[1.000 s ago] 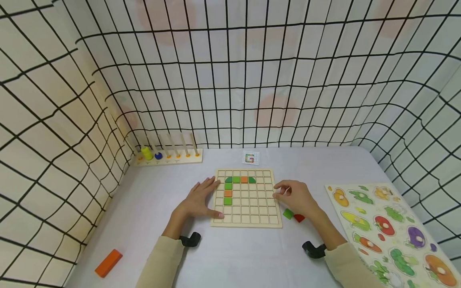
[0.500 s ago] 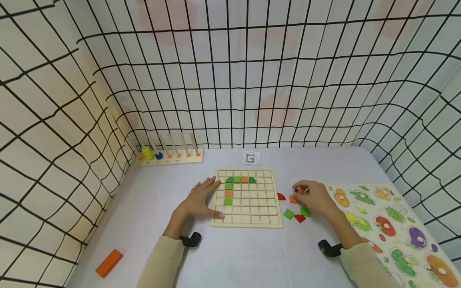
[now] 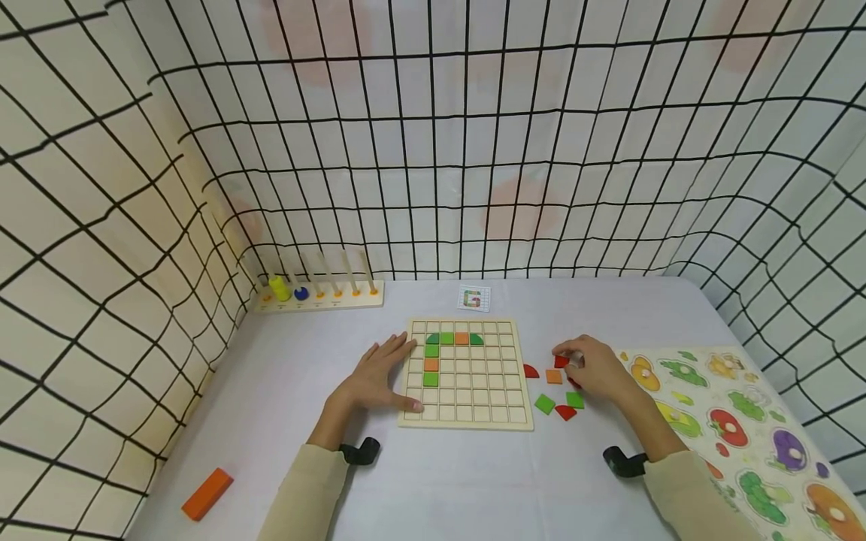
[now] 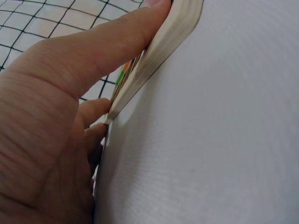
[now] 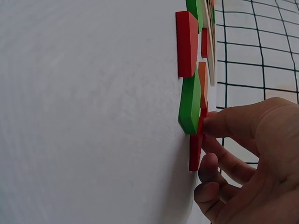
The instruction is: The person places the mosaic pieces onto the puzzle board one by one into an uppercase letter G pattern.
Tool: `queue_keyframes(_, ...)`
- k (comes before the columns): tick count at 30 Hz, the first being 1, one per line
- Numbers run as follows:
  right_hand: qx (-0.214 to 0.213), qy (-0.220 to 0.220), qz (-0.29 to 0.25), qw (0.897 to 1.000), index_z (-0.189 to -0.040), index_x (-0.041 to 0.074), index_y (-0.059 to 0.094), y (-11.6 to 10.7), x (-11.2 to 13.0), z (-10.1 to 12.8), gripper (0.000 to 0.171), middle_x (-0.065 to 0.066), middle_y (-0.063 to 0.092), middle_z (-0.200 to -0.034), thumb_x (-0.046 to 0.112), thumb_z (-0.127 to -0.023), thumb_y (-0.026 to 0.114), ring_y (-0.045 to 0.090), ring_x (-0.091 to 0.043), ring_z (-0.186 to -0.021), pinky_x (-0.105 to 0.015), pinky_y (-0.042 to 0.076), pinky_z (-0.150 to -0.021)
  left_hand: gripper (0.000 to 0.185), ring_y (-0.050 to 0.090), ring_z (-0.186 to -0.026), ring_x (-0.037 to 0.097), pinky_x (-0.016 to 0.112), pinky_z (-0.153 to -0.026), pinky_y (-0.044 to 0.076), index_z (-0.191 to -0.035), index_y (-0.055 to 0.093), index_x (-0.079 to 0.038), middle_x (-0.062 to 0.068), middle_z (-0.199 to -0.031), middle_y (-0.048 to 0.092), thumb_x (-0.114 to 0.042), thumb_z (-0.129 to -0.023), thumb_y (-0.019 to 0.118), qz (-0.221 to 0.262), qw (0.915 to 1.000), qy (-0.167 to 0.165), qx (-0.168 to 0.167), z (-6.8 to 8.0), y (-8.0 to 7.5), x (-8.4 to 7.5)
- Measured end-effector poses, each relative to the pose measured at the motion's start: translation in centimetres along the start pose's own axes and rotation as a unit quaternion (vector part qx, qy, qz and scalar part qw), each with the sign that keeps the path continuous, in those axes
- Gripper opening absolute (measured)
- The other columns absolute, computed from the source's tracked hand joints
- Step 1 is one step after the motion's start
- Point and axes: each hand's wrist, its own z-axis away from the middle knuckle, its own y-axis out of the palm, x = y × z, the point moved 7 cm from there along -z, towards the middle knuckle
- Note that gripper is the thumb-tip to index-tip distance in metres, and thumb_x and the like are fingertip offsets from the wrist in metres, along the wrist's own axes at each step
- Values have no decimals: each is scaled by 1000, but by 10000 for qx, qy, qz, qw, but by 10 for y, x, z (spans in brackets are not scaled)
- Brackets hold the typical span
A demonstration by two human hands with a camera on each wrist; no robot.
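Note:
A wooden grid board (image 3: 479, 394) lies on the table, bearing green and orange tiles in an L-shaped row. My left hand (image 3: 379, 379) rests against its left edge, fingers spread, the thumb on the rim; the left wrist view shows this thumb (image 4: 112, 42) up close. To the board's right, my right hand (image 3: 595, 368) pinches a small red tile (image 3: 561, 361) between thumb and index finger, low over the loose pieces. Around it lie an orange square tile (image 3: 553, 376), green square tiles (image 3: 544, 404) and a red curved-edge tile (image 3: 565, 412). Another red piece is partly hidden under the hand.
A small pattern card (image 3: 474, 298) lies behind the board. A wooden peg stand (image 3: 331, 298) stands at the back left, and an orange block (image 3: 207, 494) lies front left. On the right is a vegetable puzzle board (image 3: 690, 391). Black netting (image 3: 433, 161) surrounds the table.
My right hand has moved rightward from the board's right edge to the loose tiles, uncovering red, orange and green pieces. My left hand has stayed at the board.

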Motion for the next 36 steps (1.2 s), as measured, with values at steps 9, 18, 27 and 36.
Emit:
queue_keyframes(9, 204, 171, -161, 9995, -110, 10, 73, 5, -1, 1, 21, -2, 61, -89, 19, -91, 75, 51, -19, -81, -26, 43, -64, 124, 12, -162, 26, 52, -131, 8, -164, 29, -21, 3, -174, 18, -68, -66, 85, -22, 10000, 22, -26, 0, 0, 0)
queue_keyframes(18, 239, 132, -185, 9995, -114, 10, 74, 4, -1, 3, 24, -3, 62, -91, 12, -90, 73, 50, -19, -82, -28, 42, -67, 123, 12, -162, 26, 52, -131, 8, -164, 29, -21, 3, -174, 19, -68, -65, 86, -21, 10000, -12, -16, 0, 1, 0)
queue_keyframes(27, 226, 355, -180, 9990, -115, 7, 74, 4, -3, 5, 28, -2, 63, -91, 24, -93, 75, 52, -19, -80, -27, 45, -64, 123, 12, -162, 25, 51, -132, 8, -164, 29, -21, 3, -174, 18, -69, -65, 85, -44, 10000, -57, 6, -1, 1, 1)
queue_keyframes(36, -48, 229, -368, 9990, -115, 8, 75, -2, 8, 7, 30, -3, 64, -93, 26, -93, 77, 51, -18, -75, -24, 42, -56, 123, 13, -162, 26, 51, -132, 8, -164, 30, -21, 3, -173, 20, -68, -65, 86, 8, 10000, -2, -65, 0, -1, 1)
